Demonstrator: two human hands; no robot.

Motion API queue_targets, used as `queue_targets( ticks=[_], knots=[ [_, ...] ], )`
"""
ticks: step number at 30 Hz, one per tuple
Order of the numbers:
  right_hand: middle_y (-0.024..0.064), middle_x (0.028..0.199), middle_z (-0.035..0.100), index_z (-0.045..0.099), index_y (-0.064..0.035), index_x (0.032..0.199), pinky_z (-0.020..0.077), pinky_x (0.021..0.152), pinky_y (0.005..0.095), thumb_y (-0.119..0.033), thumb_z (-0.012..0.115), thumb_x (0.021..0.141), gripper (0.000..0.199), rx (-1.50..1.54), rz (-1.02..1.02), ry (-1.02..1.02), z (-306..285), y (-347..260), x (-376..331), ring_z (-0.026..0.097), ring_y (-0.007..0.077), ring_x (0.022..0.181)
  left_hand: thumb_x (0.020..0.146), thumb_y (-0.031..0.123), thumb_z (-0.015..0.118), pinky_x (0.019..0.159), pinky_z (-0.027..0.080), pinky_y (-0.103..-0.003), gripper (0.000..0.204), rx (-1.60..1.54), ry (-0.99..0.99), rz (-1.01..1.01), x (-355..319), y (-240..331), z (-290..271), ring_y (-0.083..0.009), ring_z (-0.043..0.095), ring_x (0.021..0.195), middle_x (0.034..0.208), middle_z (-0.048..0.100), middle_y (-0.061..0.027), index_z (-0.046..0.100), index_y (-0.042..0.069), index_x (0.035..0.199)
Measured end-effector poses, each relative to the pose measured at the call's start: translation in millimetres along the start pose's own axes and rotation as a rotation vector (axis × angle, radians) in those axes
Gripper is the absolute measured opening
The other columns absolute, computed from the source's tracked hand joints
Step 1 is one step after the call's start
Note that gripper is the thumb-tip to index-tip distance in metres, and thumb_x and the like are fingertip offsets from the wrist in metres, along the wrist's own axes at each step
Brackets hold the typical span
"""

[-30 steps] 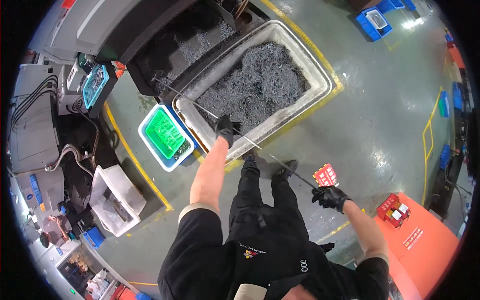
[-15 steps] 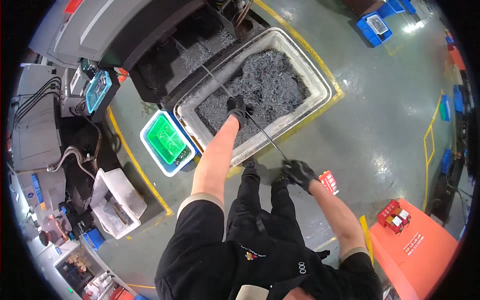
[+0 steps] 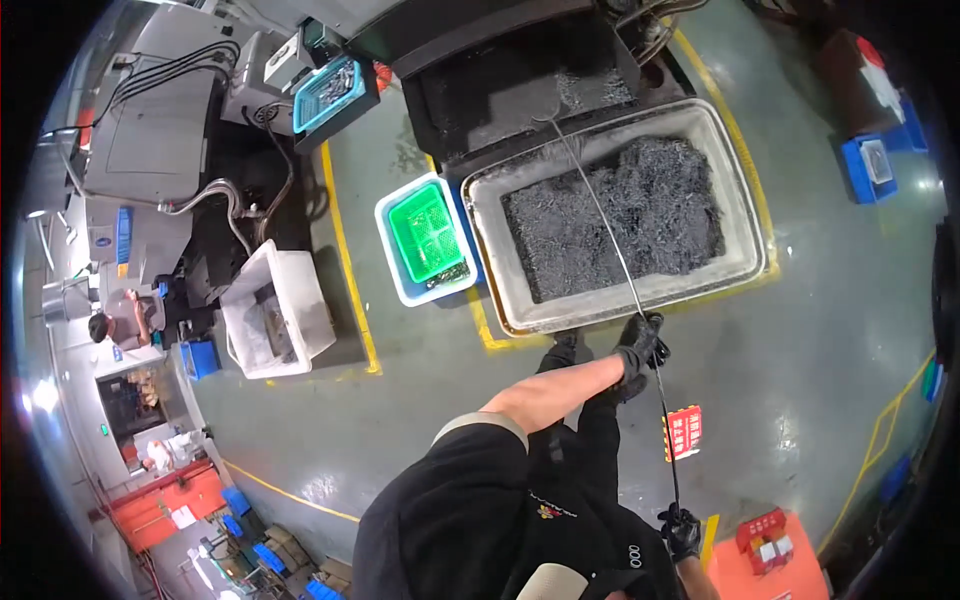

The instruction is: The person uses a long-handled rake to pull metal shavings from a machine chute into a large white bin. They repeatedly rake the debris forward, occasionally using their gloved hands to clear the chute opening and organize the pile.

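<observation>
Beside the bin [image 3: 488, 225] | green basket [image 3: 406, 243] | rod [image 3: 604, 213] over dark shavings [image 3: 670, 190], tip perhaps hooked

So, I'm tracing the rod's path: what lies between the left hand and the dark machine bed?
The large pale tub of dark shavings, with the rod crossing above it, in the head view.

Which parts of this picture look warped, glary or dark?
In the head view, straight edges bend toward the rim; there, a bright light glares at far left; also in that view, the machine's trough looks dark, while the rod is traceable.
</observation>
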State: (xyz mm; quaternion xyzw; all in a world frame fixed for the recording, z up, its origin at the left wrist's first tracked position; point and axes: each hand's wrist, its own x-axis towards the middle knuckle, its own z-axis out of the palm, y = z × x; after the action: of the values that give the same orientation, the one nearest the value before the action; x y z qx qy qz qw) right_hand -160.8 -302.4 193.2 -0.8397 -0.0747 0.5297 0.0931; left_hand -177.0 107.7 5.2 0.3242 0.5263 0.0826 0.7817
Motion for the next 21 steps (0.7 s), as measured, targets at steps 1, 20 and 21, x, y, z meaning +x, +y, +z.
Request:
queue_targets(
  ticks=[1,20,21],
  knots=[
    [0.0093,0.057,0.060,0.071,-0.0079,0.076,0.0453,0.050,0.0365,-0.047,0.043,0.097,0.053,-0.030,-0.128,-0.036,13.1,-23.7,27.5,0.058,0.0189,0.048,0.098,0.037,0.040,0.037,0.044,-0.040,0.035,0.244,0.183,0.265,30.9,4.9,-67.4,-0.0251,0.058,0.041,0.053,0.057,-0.0115,0.057,0.009,0.088],
    [0.0192,0.077,0.065,0.064,0.0005,0.099,0.0480,0.065,0.0396,-0.041,0.052,0.092,0.043,0.138,-0.173,-0.089,21.0,-246.7,170.3,0.064,0.0290,0.070,0.092,0.038,0.046,0.076,0.049,-0.040,0.039,0.973,0.263,0.236,202.5,101.1,-20.3,-0.0330,0.062,0.098,0.104,0.065,-0.0183,0.061,0.006,0.109],
    [0.0181,0.077,0.066,0.063,0.0007,0.102,0.0486,0.064,0.0384,-0.039,0.054,0.092,0.042,0.138,-0.085,-0.103,13.8,-220.5,145.8,0.064,0.0270,0.067,0.092,0.038,0.046,0.076,0.049,-0.040,0.039,0.974,0.236,0.230,198.9,82.4,-8.1,-0.0330,0.062,0.098,0.104,0.065,-0.0183,0.061,0.006,0.109]
  ],
)
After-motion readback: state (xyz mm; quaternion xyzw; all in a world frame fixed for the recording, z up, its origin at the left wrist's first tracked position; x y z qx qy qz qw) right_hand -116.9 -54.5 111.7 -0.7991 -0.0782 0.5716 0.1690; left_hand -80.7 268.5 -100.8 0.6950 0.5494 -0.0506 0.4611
